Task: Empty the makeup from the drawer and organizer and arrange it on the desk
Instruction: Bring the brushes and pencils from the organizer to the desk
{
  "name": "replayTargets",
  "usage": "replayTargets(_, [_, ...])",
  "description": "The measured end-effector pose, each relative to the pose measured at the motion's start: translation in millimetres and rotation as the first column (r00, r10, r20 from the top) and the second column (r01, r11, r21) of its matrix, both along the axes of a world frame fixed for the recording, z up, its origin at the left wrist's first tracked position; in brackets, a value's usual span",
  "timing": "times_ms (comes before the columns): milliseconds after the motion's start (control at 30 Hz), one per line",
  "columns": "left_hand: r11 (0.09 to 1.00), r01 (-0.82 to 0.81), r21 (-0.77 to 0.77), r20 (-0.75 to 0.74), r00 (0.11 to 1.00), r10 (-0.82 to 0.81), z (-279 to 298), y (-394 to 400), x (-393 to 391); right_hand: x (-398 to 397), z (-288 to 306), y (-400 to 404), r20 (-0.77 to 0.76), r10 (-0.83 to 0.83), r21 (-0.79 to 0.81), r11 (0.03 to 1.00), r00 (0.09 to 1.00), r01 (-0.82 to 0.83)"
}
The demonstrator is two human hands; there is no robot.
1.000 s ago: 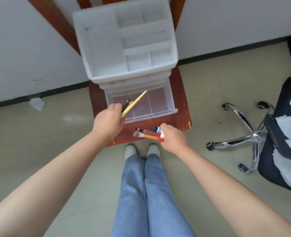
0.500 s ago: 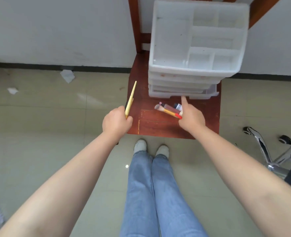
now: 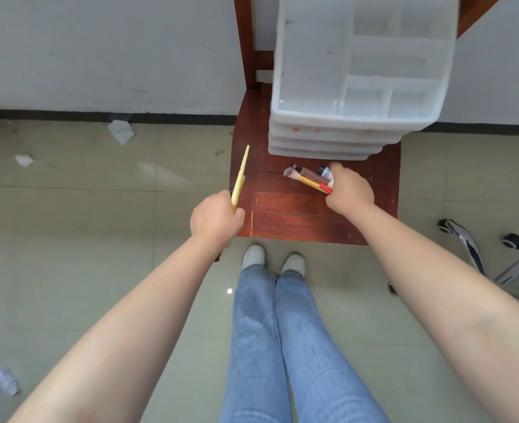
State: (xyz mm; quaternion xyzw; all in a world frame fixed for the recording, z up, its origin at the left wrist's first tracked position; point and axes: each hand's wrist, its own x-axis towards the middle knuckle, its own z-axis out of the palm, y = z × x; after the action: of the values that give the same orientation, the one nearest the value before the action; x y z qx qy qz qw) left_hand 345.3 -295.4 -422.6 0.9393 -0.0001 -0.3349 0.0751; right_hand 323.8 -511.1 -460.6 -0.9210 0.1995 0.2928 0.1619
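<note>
L hand fisted round a yellow stick pointing up-fwd off the seat's left edge, R hand clutching a makeup bundle w/ ends fanning left, just before the emptied organizer.

Left hand grips yellow stick; right hand grips brushes; organizer behind.
</note>
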Motion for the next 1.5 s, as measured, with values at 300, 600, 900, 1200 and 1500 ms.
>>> replayTargets(300, [0.883,0.47,0.003,-0.028,0.882,-0.469,53,-67,-14,-96,62,15,-0.048,-0.446,0.026,0.894,0.894,0.447])
replayTargets(600, [0.287,0.956,-0.064,-0.018,0.286,-0.958,108,-154,-119,-258,136,53,0.021,-0.95,-0.03,0.31,0.31,0.95])
replayTargets(900, [-0.448,0.893,-0.047,0.004,-0.448,-0.894,149,-142,-352,-458,184,181,0.141,-0.939,-0.071,-0.325,-0.313,0.943])
replayTargets(1200, [-0.924,0.382,-0.002,0.128,-0.916,-0.38,193,29,-677,-698,233,413,0.359,-0.588,-0.119,-0.799,-0.725,0.589])
replayTargets(1500, [-0.999,-0.047,0.009,0.266,-0.963,0.048,235,240,-932,-880,271,632,0.466,-0.29,-0.214,-0.954,-0.836,0.212])
